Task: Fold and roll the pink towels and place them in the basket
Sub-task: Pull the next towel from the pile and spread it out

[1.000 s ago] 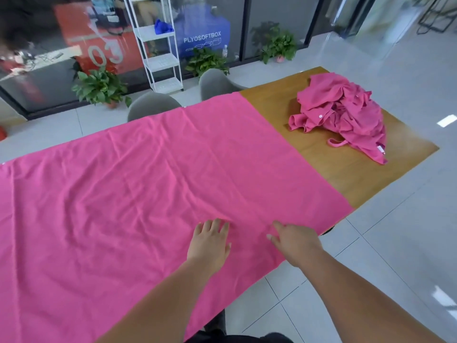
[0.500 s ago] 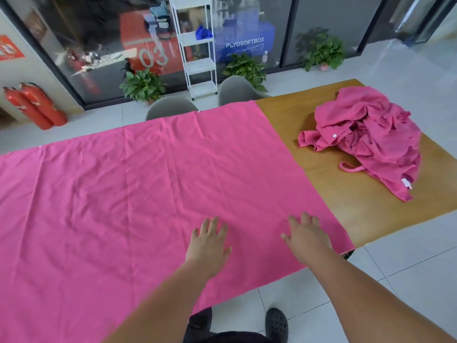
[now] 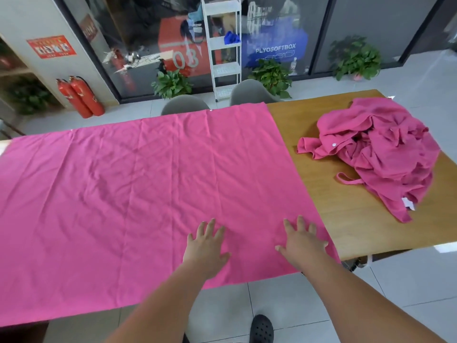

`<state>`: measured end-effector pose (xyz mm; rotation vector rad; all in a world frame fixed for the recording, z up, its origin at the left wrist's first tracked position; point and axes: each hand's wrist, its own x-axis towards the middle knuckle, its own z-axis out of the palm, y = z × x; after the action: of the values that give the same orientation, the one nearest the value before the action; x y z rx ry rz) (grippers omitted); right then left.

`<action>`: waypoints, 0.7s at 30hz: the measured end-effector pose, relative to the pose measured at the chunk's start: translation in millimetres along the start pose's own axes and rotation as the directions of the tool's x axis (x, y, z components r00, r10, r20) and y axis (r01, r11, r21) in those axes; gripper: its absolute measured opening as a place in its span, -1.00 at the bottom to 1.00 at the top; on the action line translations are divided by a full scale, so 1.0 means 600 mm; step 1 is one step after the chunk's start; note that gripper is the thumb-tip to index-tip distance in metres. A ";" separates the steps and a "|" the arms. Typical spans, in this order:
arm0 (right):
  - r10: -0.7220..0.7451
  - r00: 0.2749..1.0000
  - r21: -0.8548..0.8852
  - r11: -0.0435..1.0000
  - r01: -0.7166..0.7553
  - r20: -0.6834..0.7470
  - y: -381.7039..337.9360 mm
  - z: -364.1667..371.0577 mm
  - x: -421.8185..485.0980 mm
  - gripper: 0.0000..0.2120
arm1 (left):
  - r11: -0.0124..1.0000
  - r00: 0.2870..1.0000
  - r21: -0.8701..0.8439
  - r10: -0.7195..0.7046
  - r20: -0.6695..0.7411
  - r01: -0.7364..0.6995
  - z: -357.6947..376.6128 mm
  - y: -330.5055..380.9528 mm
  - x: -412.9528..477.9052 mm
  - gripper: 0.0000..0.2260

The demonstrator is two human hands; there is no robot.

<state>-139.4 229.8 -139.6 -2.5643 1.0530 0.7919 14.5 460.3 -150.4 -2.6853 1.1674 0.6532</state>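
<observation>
Pink towel spread flat, faintly creased, over the worktop from its left end. Left hand and right hand press it near the near edge, fingers splayed. Crumpled pink towels lie heaped toward the right end.

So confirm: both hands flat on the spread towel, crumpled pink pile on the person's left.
No: head view shows the crumpled pink pile on the person's right. The left hand and right hand are flat on the spread towel.
</observation>
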 end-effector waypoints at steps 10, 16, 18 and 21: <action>-0.253 0.961 -0.104 0.965 0.243 -0.109 -0.174 -0.064 -0.022 -0.17 | 0.992 0.981 -0.094 -0.103 -0.165 0.088 -0.055 -0.120 -0.062 -0.28; -0.406 0.901 -0.155 0.910 0.384 -0.154 -0.367 -0.068 -0.079 -0.20 | 0.964 0.948 -0.177 -0.233 -0.218 0.196 -0.051 -0.271 -0.157 -0.28; -0.455 0.876 -0.175 0.886 0.429 -0.160 -0.439 -0.060 -0.106 -0.20 | 0.949 0.932 -0.209 -0.284 -0.225 0.238 -0.042 -0.330 -0.195 -0.28; -0.503 0.853 -0.197 0.858 0.474 -0.140 -0.547 -0.041 -0.148 -0.21 | 0.927 0.910 -0.240 -0.344 -0.232 0.289 -0.026 -0.419 -0.257 -0.28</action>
<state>50.5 501.1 -58.6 -2.8951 0.3385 0.5176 108.6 730.9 -79.0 -3.1176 0.7074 0.3765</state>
